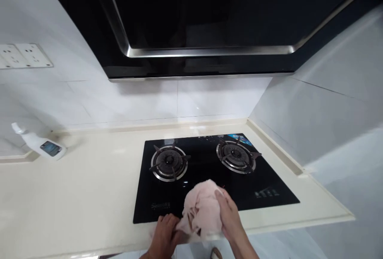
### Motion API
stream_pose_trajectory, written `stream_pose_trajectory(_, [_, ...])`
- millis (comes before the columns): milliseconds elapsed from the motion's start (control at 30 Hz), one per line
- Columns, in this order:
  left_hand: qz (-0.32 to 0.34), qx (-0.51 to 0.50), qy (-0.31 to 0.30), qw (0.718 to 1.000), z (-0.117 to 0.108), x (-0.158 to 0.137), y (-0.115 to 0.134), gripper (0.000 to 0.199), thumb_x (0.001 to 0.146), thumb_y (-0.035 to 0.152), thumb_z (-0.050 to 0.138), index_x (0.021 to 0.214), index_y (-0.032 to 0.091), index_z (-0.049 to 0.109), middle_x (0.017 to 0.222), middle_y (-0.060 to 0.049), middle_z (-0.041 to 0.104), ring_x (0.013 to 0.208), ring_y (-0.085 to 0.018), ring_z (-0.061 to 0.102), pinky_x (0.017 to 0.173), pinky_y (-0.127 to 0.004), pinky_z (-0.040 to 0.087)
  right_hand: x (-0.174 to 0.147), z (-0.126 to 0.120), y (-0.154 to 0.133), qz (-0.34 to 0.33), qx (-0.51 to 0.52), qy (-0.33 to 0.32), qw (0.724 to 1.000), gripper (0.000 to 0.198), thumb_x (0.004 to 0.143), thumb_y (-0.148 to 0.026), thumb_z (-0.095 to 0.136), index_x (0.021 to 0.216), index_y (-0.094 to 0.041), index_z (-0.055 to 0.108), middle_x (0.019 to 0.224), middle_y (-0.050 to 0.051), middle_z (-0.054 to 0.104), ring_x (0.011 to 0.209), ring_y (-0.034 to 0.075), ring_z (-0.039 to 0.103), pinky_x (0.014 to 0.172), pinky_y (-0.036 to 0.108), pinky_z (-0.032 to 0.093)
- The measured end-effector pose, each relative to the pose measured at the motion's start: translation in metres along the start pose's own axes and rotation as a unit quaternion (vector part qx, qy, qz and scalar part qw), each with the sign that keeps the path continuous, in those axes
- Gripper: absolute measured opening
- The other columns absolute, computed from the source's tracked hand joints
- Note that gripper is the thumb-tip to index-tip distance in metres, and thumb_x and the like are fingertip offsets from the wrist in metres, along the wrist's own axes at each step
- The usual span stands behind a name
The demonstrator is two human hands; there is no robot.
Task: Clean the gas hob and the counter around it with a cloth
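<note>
A bunched pale pink cloth point(205, 211) is held over the front edge of the black glass gas cooktop point(203, 191). My right hand point(229, 216) grips the cloth from its right side, thumb and fingers pressed into the folds. With curled fingers, my left hand point(164, 231) holds a hanging corner of the same cloth, low by the counter's front edge. Part of the cooktop's front edge is hidden behind the cloth and hands. A left burner point(169, 162) and a right burner point(236, 155), both with dark pan supports, lie beyond the cloth.
A black range hood point(203, 63) hangs low over the cooktop. On the cream counter point(98, 187), a white spray bottle point(40, 143) stands far left. Wall sockets point(26, 56) are above it. A tiled wall point(323, 103) bounds the right side. A foot point(216, 253) shows below the counter.
</note>
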State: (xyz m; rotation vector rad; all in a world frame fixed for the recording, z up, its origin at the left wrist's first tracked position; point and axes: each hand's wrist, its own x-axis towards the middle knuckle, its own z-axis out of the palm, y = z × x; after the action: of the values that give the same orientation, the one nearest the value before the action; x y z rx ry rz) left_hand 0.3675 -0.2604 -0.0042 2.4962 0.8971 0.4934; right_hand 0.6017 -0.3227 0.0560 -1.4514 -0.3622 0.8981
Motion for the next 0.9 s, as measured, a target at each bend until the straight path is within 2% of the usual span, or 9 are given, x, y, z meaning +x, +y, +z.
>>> stream_pose_trajectory(67, [-0.042,-0.041,0.056,0.997,-0.015,0.011,0.008,0.013,0.094,0.024,0.050,0.099,0.020,0.061,0.088,-0.004,0.062,0.080,-0.018,0.057,0.073,-0.031,0.045,0.020,0.012,-0.025,-0.044,0.010,0.025,0.999,0.063,0.079,-0.064,0.058,0.128,-0.023,0.057,0.104,0.004,0.070,0.092,0.023,0.064,0.078,0.032,0.052])
stream_pose_trajectory(133, [-0.041,-0.047,0.100,0.993,-0.034,0.024,0.014,0.017,0.095,0.025,0.047,0.102,0.020,0.062,0.091,-0.005,0.062,0.082,-0.019,0.057,0.074,-0.032,0.045,0.047,0.020,-0.042,-0.141,-0.066,0.085,0.984,0.062,0.083,-0.061,0.053,0.130,-0.022,0.055,0.115,0.008,0.066,0.101,0.024,0.061,0.084,0.035,0.050])
stream_pose_trajectory(233, [-0.019,0.003,0.109,0.994,-0.051,0.036,0.013,0.022,0.092,0.018,0.049,0.106,0.023,0.064,0.101,-0.006,0.063,0.094,-0.021,0.057,0.082,-0.037,0.043,0.095,0.026,-0.047,-0.250,-0.281,0.144,0.915,0.057,0.085,-0.050,0.044,0.131,-0.019,0.055,0.130,0.015,0.054,0.118,0.029,0.051,0.096,0.044,0.044])
stream_pose_trajectory(367, [-0.071,0.091,0.136,0.984,-0.039,0.021,-0.014,0.029,0.086,0.010,0.054,0.097,0.031,0.071,0.118,-0.005,0.062,0.111,-0.025,0.053,0.086,-0.041,0.041,0.143,0.036,-0.026,-0.175,-0.577,0.023,0.798,0.045,0.082,-0.041,0.047,0.121,-0.027,0.064,0.136,0.014,0.049,0.113,0.032,0.052,0.089,0.051,0.043])
stream_pose_trajectory(467, [-0.082,0.110,0.152,0.979,-0.019,0.000,-0.036,0.032,0.079,0.005,0.057,0.092,0.030,0.072,0.121,-0.005,0.060,0.114,-0.027,0.052,0.088,-0.042,0.044,0.155,0.049,-0.008,-0.159,-0.620,-0.018,0.768,0.041,0.083,-0.039,0.050,0.118,-0.028,0.067,0.134,0.015,0.052,0.113,0.033,0.052,0.086,0.053,0.043])
stream_pose_trajectory(600, [-0.032,0.097,0.147,0.984,-0.013,-0.019,-0.046,0.038,0.070,0.001,0.056,0.095,0.026,0.070,0.126,-0.007,0.058,0.120,-0.028,0.050,0.097,-0.045,0.044,0.145,0.068,0.003,-0.176,-0.662,-0.027,0.728,0.039,0.086,-0.034,0.050,0.117,-0.019,0.068,0.138,0.021,0.049,0.122,0.039,0.044,0.093,0.058,0.036])
stream_pose_trajectory(700, [-0.015,0.114,0.138,0.984,-0.024,-0.035,-0.052,0.040,0.070,0.003,0.057,0.098,0.027,0.070,0.130,-0.007,0.057,0.124,-0.030,0.047,0.099,-0.047,0.043,0.122,0.075,0.008,-0.215,-0.680,-0.059,0.698,0.032,0.085,-0.028,0.053,0.110,-0.019,0.070,0.129,0.018,0.056,0.120,0.036,0.045,0.096,0.053,0.033])
stream_pose_trajectory(833, [-0.129,0.141,0.181,0.965,-0.052,-0.066,-0.084,0.032,0.072,0.008,0.056,0.092,0.028,0.071,0.134,-0.007,0.056,0.122,-0.031,0.049,0.094,-0.049,0.045,0.074,0.086,0.023,-0.263,-0.687,-0.107,0.669,0.027,0.084,-0.025,0.056,0.106,-0.020,0.071,0.116,0.016,0.062,0.112,0.033,0.048,0.094,0.047,0.035])
stream_pose_trajectory(900, [-0.201,0.114,0.228,0.946,-0.071,-0.077,-0.108,0.022,0.074,0.018,0.056,0.087,0.026,0.072,0.124,-0.010,0.060,0.113,-0.031,0.055,0.088,-0.048,0.049,0.047,0.096,0.036,-0.292,-0.676,-0.125,0.665,0.031,0.084,-0.023,0.057,0.112,-0.018,0.069,0.116,0.017,0.061,0.110,0.033,0.049,0.094,0.048,0.035])
